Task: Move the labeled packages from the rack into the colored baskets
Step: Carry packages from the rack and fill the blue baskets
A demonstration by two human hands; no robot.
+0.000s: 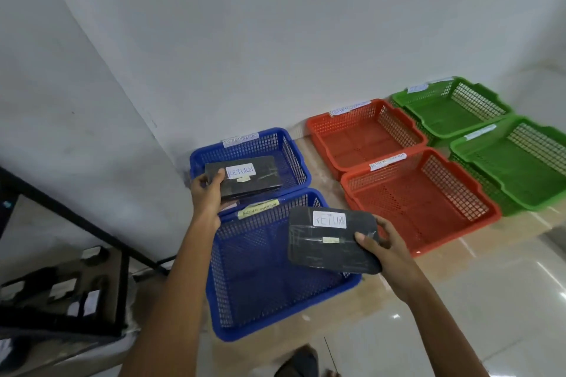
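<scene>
My left hand (pixel 208 193) grips a black package (pixel 248 177) with a white RETURN label, held over the far blue basket (pixel 294 156). My right hand (pixel 384 249) holds a second black package (pixel 332 240), also labeled RETURN, above the near blue basket (pixel 275 312). Both blue baskets carry paper labels on their far rims. The near blue basket looks empty inside. The black rack (pixel 76 294) at lower left holds several more dark packages with white labels.
Two red baskets (pixel 419 202) and two green baskets (pixel 502 168) stand in rows to the right on a glossy tiled floor, all empty and labeled. A white wall runs behind them. My foot (pixel 301 361) shows at the bottom.
</scene>
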